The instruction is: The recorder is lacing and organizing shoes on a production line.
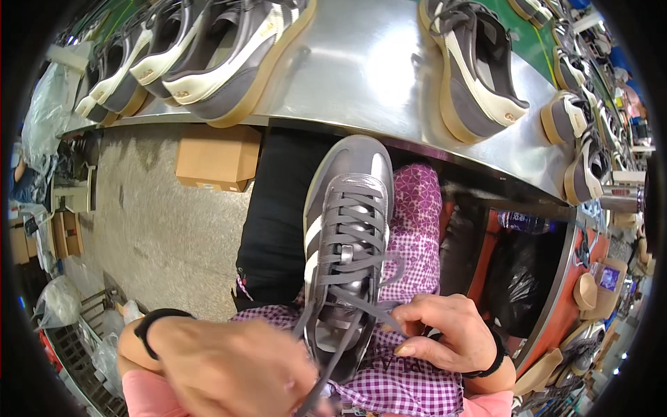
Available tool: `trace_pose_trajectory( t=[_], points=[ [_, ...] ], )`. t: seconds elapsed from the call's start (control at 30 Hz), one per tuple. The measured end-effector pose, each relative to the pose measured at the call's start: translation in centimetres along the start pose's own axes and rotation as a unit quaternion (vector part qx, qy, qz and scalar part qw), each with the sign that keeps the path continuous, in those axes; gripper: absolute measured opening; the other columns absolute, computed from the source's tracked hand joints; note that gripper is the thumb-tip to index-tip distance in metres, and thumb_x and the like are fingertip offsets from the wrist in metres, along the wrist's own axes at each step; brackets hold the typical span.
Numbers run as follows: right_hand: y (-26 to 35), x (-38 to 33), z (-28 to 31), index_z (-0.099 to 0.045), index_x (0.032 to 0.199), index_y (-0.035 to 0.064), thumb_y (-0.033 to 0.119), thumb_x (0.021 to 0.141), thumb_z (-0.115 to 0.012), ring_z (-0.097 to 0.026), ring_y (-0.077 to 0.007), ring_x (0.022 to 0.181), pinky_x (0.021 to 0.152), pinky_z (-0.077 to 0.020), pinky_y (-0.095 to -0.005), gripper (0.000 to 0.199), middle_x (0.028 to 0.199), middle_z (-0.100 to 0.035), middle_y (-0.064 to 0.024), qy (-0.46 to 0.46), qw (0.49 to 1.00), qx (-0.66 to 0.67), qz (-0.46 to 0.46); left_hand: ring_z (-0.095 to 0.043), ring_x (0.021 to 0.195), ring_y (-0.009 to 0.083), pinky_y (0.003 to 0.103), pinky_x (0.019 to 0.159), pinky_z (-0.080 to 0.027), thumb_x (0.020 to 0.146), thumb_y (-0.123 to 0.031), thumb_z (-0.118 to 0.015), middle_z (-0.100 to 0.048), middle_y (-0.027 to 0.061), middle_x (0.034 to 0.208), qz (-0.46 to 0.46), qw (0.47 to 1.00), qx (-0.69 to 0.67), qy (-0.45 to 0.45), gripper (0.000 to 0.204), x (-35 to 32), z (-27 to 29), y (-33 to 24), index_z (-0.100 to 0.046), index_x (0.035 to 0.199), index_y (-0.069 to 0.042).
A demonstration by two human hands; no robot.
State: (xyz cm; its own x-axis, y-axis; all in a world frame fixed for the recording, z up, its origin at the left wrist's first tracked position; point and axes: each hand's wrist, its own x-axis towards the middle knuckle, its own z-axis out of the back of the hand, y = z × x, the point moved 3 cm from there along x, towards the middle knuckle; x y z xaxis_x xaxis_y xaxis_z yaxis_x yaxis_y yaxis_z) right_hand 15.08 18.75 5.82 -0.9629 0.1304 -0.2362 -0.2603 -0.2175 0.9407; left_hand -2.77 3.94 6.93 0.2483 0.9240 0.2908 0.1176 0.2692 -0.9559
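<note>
A grey sneaker (351, 163) with white side stripes lies on my lap, toe pointing away from me. Its grey shoelace (354, 254) is threaded through the eyelets, with loose lengths near the opening. My left hand (233, 365), blurred by motion, is left of the heel; a taut length of lace runs down to its fingertips, which are partly hidden. At the shoe's right side my right hand (445, 332) has its fingers curled, with another length of lace at the index finger and thumb.
A metal worktop (333, 62) crosses ahead, with a similar shoe (479, 76) on the right and several more (236, 62) on the left. Below it stands a cardboard box (215, 154). A purple checked apron (413, 260) covers part of my lap. An open compartment (521, 278) holds black plastic at right.
</note>
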Motion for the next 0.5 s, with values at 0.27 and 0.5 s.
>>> trace_pose_trajectory(
  t=[0.27,0.5],
  points=[
    [0.3,-0.1,-0.4,-0.066,0.092,-0.0011,0.008,0.088,-0.066,-0.062,-0.0244,0.061,0.056,-0.0471,-0.0312,0.01,0.072,-0.062,-0.0115,-0.018,0.994,0.106,0.023,-0.061,0.06,0.0291,0.035,0.05,-0.048,0.093,-0.01,-0.057,-0.061,0.0148,0.068,0.202,0.971,-0.031,0.125,0.021,-1.3,1.9,-2.9,-0.065,0.078,0.002],
    [-0.1,-0.3,0.6,-0.068,0.09,-0.0008,0.007,0.084,-0.07,-0.062,-0.0195,0.055,0.051,-0.0475,-0.0288,0.01,0.069,-0.064,-0.0085,-0.16,0.986,-0.043,-0.024,-0.062,0.077,0.0289,0.038,0.068,-0.05,0.082,-0.015,-0.07,-0.064,0.0121,0.081,0.216,0.93,0.26,-0.146,0.013,-2.1,3.6,-1.0,-0.069,0.085,-0.003]
  ],
)
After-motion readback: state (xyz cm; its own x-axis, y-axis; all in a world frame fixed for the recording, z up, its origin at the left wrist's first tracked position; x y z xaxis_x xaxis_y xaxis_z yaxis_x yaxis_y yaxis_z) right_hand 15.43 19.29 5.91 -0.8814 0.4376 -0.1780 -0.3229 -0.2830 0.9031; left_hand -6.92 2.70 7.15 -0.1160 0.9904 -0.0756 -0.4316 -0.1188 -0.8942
